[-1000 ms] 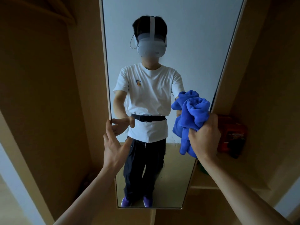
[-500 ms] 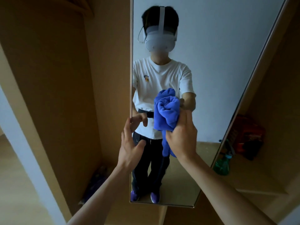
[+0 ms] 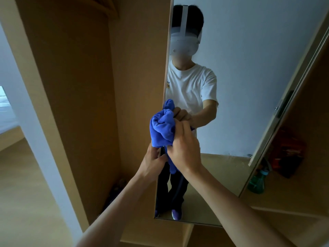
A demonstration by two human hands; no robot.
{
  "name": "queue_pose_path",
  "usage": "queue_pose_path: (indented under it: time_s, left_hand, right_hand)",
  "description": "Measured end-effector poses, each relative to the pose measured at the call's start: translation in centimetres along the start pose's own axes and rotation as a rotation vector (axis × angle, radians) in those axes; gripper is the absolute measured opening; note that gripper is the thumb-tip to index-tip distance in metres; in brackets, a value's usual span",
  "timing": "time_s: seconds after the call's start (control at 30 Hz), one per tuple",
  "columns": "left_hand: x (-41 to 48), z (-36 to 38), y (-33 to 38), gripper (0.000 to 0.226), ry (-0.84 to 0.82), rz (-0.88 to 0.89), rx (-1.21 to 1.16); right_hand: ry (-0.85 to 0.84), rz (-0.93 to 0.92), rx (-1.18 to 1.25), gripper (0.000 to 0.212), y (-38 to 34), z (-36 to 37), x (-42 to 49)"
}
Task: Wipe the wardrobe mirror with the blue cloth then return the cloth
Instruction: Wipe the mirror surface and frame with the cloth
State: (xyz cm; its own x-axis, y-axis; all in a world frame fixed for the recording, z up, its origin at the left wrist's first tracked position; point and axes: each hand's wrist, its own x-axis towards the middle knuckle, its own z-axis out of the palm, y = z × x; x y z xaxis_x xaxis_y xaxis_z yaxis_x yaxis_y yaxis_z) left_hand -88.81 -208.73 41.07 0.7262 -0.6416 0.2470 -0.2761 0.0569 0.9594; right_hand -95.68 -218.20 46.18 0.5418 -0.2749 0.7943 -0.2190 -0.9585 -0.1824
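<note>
At the left edge of the wardrobe mirror (image 3: 249, 86), about mid-height, the blue cloth (image 3: 162, 127) is bunched against the glass. A second ago it sat at the right edge, so one pass across this band looks done. The right hand (image 3: 185, 150) has its fingers (image 3: 183, 129) clenched around the wad. Just below, the left hand (image 3: 153, 161) grasps the mirror's left edge, its fingertips hidden by the cloth. The upper and lower glass probably remain to be wiped, and the cloth's return comes later.
</note>
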Motion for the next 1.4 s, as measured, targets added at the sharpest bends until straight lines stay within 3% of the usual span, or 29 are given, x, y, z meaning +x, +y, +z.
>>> queue_pose_path:
  time_s: [0.13,0.3,0.4,0.67,1.03,1.3,1.4]
  left_hand:
    - [-0.1,-0.7,0.6,0.06,-0.03,0.0,-0.075]
    - [-0.2,-1.3,0.6,0.037,-0.044,-0.065,-0.194]
    - [0.1,-1.3,-0.3,0.051,-0.047,-0.113,-0.258]
    - [0.5,-1.2,-1.6,0.058,-0.01,-0.131,-0.33]
    - [0.9,-1.0,-1.8,0.041,0.035,-0.16,-0.319]
    - [0.0,-1.2,-1.6,0.057,-0.013,-0.119,-0.233]
    - [-0.4,-1.1,-1.5,0.045,-0.023,-0.11,-0.185]
  right_hand:
    - [-0.094,-0.122,-0.111,0.046,0.1,-2.1,1.3]
    - [-0.174,-0.281,-0.302,0.039,0.5,-3.5,2.1]
    - [-0.171,-0.337,-0.387,0.037,0.5,-3.3,1.5]
    - [-0.093,-0.337,-0.371,0.044,1.6,-0.8,-1.2]
    - [-0.352,-0.309,-0.449,0.063,2.6,1.6,-6.2]
    - [-0.234,-0.286,-0.383,0.043,2.4,-1.7,-3.3]
    - [-0.152,-0.278,-0.378,0.046,2.9,-3.3,-1.2]
